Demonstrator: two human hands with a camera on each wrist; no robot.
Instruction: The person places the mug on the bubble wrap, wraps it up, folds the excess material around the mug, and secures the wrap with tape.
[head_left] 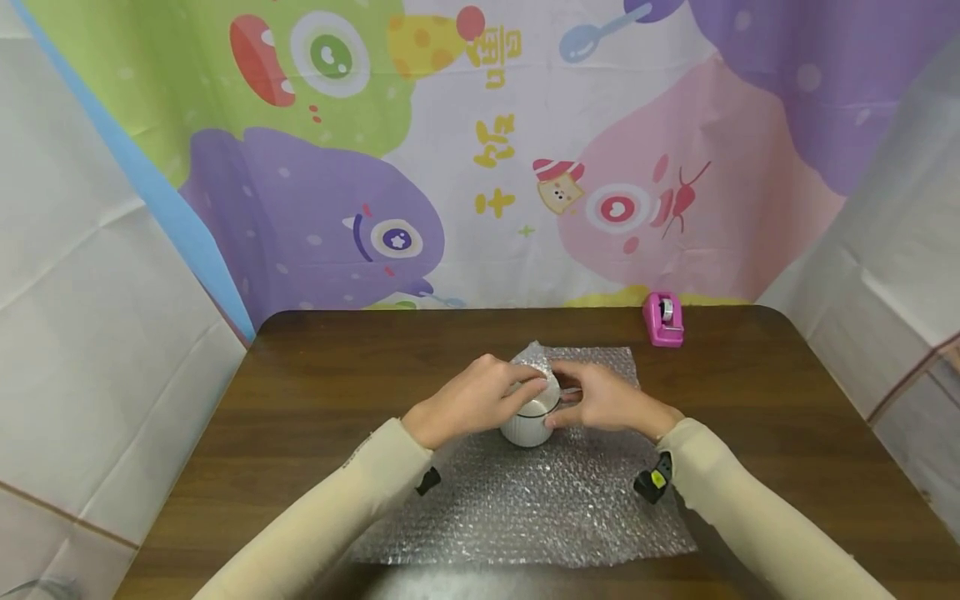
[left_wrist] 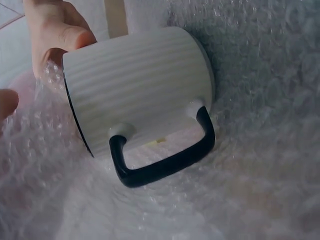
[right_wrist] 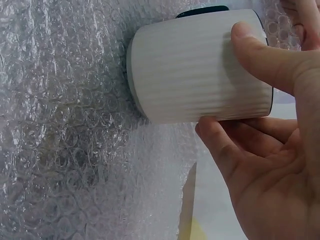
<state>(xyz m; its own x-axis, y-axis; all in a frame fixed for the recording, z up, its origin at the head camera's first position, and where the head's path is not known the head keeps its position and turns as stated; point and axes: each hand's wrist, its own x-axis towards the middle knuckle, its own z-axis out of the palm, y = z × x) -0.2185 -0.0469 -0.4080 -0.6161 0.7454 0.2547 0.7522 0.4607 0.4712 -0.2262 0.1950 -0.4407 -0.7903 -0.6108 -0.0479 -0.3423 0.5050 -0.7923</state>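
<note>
A white ribbed mug with a black rim line and a black handle stands upright on a sheet of bubble wrap. My right hand grips its right side, thumb on the near wall and fingers around the far side. Over the mug's mouth, my left hand holds a raised flap of the bubble wrap with curled fingers. That flap reaches up past the far rim and partly covers the opening. Fingers hide the inside of the mug. The handle faces toward my left side.
A pink tape dispenser with a roll of tape sits at the back right of the brown wooden table. Behind the table hangs a cartoon-printed curtain. The bubble wrap spreads toward the near edge, under both forearms.
</note>
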